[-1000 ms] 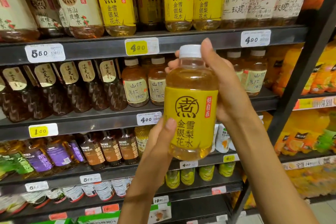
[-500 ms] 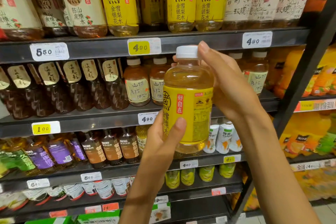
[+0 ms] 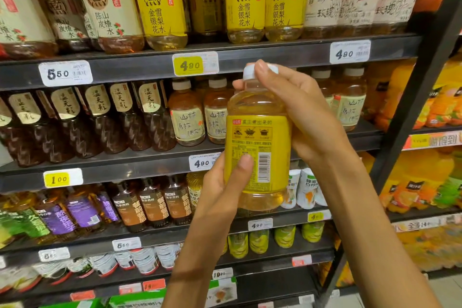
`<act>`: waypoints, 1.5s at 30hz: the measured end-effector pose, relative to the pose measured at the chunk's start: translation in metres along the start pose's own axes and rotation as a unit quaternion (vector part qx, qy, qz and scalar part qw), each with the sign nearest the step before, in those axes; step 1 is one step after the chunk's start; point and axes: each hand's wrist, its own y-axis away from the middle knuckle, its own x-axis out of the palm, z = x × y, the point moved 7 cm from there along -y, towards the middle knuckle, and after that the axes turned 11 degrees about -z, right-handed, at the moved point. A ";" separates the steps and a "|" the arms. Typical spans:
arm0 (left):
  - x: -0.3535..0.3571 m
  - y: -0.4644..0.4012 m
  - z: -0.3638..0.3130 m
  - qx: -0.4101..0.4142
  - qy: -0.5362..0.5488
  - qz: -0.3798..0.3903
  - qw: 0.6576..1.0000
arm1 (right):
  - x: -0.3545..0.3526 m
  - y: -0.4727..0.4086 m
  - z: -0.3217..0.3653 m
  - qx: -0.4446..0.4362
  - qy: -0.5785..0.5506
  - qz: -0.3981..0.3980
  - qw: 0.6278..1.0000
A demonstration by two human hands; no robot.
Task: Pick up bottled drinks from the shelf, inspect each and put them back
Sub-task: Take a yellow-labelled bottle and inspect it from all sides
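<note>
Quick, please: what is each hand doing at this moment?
Left hand: grips the lower part of the yellow-label bottle.
Right hand: grips the same bottle near its white cap.

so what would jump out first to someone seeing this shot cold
The yellow-labelled bottle held upright in mid-frame, barcode side facing the camera. The left hand grips its lower body while the right hand wraps its neck at the white cap. Behind, a matching row of yellow bottles stands on the top shelf.

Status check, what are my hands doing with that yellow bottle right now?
Left hand grips the yellow bottle low, thumb on label. Right hand holds its neck and white cap. Bottle upright, barcode side facing you. Nothing in the way.
</note>
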 end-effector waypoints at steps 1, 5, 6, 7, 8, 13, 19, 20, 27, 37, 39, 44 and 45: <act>-0.002 0.000 0.003 -0.012 0.010 -0.007 1.000 | 0.000 0.000 0.000 0.006 0.006 0.004 1.000; 0.003 -0.001 0.010 -0.137 0.191 0.012 0.972 | 0.000 0.001 -0.006 0.043 -0.030 0.033 0.998; 0.009 0.000 0.007 -0.162 0.237 0.047 0.957 | 0.001 -0.001 -0.009 0.061 -0.047 0.040 0.996; 0.017 0.002 0.003 -0.188 0.285 0.088 0.936 | 0.003 -0.002 -0.012 0.083 -0.059 0.045 0.994; 0.023 0.005 -0.001 -0.218 0.328 0.126 0.911 | 0.005 -0.005 -0.015 0.106 -0.061 0.045 0.992; 0.031 0.011 -0.016 -0.263 0.452 0.175 0.834 | 0.006 -0.013 -0.021 0.161 -0.067 0.032 0.984; 0.037 0.017 -0.025 -0.248 0.435 0.155 0.852 | 0.011 -0.011 -0.022 0.186 -0.112 0.017 0.976; 0.038 0.015 -0.029 -0.240 0.431 0.144 0.858 | 0.011 -0.011 -0.023 0.186 -0.114 0.020 0.976; 0.035 0.010 -0.035 -0.231 0.476 0.117 0.841 | 0.021 -0.002 -0.029 0.206 -0.126 0.092 0.966; 0.004 -0.006 0.001 -0.142 0.307 0.020 0.941 | 0.005 -0.023 0.000 0.017 -0.052 0.030 0.998; -0.001 -0.005 -0.002 -0.091 0.209 0.010 0.974 | 0.003 -0.022 0.008 -0.033 -0.023 0.024 0.999; 0.005 0.003 -0.004 -0.006 0.095 0.023 0.995 | 0.005 -0.015 0.013 -0.079 -0.003 0.041 0.996; 0.004 0.002 -0.004 0.006 0.087 0.020 0.996 | 0.003 -0.014 0.012 -0.079 0.008 0.041 0.996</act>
